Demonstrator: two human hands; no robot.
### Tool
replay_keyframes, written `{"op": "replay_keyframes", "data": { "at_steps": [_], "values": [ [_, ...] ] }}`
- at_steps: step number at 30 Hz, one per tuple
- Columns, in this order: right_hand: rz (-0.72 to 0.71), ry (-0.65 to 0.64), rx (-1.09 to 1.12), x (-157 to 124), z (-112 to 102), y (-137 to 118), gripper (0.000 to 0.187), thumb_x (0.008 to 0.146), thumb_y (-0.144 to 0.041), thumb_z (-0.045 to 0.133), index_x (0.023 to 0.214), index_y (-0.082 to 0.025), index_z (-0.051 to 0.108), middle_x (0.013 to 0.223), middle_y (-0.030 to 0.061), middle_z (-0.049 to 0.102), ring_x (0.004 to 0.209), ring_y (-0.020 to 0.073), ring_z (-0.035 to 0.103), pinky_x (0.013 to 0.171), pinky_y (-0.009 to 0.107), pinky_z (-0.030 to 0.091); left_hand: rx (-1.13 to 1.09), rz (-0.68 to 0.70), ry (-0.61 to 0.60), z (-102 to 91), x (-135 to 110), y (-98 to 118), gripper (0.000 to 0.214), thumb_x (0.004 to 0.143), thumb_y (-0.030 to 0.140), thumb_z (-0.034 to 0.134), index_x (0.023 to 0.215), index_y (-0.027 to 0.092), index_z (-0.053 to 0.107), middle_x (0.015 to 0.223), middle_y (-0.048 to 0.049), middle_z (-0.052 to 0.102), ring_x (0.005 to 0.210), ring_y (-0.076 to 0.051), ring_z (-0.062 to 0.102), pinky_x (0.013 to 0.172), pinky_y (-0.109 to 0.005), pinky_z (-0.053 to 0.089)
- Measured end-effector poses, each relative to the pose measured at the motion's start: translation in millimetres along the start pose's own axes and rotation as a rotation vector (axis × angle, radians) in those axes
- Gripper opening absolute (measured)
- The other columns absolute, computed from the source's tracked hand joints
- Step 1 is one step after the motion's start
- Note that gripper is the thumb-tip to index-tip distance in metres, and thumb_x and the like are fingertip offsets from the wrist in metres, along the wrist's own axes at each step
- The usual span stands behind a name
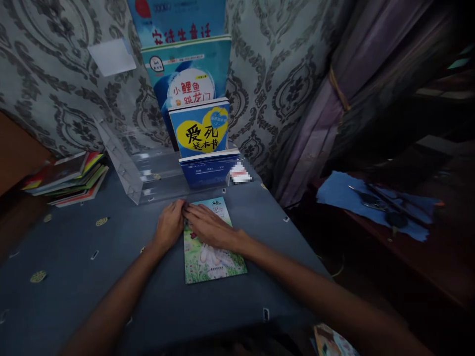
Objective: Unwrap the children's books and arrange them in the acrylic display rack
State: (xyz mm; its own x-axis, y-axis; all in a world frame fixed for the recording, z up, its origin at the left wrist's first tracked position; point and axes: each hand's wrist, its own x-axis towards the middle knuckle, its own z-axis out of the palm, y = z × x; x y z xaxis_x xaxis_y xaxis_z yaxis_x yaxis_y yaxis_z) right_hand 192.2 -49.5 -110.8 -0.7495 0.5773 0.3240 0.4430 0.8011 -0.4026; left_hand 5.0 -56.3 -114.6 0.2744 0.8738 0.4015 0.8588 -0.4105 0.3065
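- Green-covered picture book [214,264] lies flat on the blue-grey tablecloth [92,291], near the middle of the table, just in front of a clear acrylic stand [148,173].
- Right hand [210,226] rests palm down with fingers spread on the book's far half, pressing rather than gripping.
- Left hand [169,227] sits at the book's far left corner with fingers curled, touching the right fingertips. Whether it pinches the cover cannot be told.
- Judging by its thinness, the book is light, bendable and likely smooth-faced. It may slide on the cloth, so an edge or corner looks the best hold.
- Four blue books [200,128] stand stepped in the stand, against the patterned wall.
- A stack of thin books [67,178] lies far left. On the right, scissors [365,199] rest on a blue cloth [337,194].
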Motion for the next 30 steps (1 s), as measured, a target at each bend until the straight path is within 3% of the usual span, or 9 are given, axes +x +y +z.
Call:
{"op": "replay_keyframes", "data": {
  "at_steps": [5, 12, 21, 26, 30],
  "values": [
    [0.038, -0.047, -0.030, 12.0, 3.9, -3.6, 0.047, 0.101, -0.022, 0.051, 0.147, -0.012, 0.049, 0.153, 0.0206, 0.051, 0.150, 0.0275, 0.040, 0.125, 0.053, 0.029, -0.142, -0.042, 0.073, 4.8, 0.4, -9.9, 0.036, 0.093, 0.008, 0.037, 0.123, 0.019, 0.054, 0.112, -0.0102, 0.073, 0.107, -0.023, 0.068, 0.096, -0.040, 0.054],
    [0.107, -0.008, -0.054, -2.1, 1.3, 4.0, 0.046, 0.103, -0.031, 0.050, 0.146, -0.014, 0.053, 0.155, 0.0180, 0.050, 0.151, 0.0270, 0.039, 0.125, 0.051, 0.032, -0.078, -0.055, 0.049, 2.2, 1.7, -8.2, 0.025, 0.095, 0.013, 0.041, 0.114, 0.021, 0.056, 0.110, -0.0096, 0.075, 0.106, -0.026, 0.069, 0.095, -0.044, 0.054],
    [0.215, 0.147, 0.041, -47.9, -19.2, 45.5, 0.042, 0.102, -0.025, 0.046, 0.139, -0.014, 0.061, 0.149, 0.0190, 0.056, 0.145, 0.0296, 0.048, 0.119, 0.056, 0.040, 0.008, 0.005, 0.047, -1.4, 1.3, -1.7, 0.024, 0.096, 0.011, 0.040, 0.107, 0.020, 0.058, 0.105, -0.0106, 0.073, 0.101, -0.027, 0.067, 0.091, -0.043, 0.054],
    [0.239, 0.254, 0.192, -52.2, -23.8, 55.1, 0.041, 0.097, -0.016, 0.047, 0.133, -0.022, 0.066, 0.139, 0.0106, 0.067, 0.133, 0.0245, 0.060, 0.112, 0.048, 0.049, 0.060, 0.029, 0.020, -1.4, -0.2, -1.1, 0.026, 0.097, 0.012, 0.039, 0.111, 0.018, 0.061, 0.104, -0.0107, 0.073, 0.100, -0.027, 0.066, 0.090, -0.042, 0.053],
    [0.346, 0.371, 0.275, -52.0, -24.5, 60.9, 0.040, 0.093, -0.014, 0.048, 0.125, -0.022, 0.070, 0.128, 0.0091, 0.073, 0.121, 0.0245, 0.068, 0.106, 0.046, 0.052, 0.107, 0.080, -0.021, -3.1, -1.3, -1.4, 0.028, 0.099, 0.015, 0.039, 0.111, 0.017, 0.064, 0.110, -0.0117, 0.073, 0.103, -0.027, 0.066, 0.091, -0.043, 0.053]
  ]
}}
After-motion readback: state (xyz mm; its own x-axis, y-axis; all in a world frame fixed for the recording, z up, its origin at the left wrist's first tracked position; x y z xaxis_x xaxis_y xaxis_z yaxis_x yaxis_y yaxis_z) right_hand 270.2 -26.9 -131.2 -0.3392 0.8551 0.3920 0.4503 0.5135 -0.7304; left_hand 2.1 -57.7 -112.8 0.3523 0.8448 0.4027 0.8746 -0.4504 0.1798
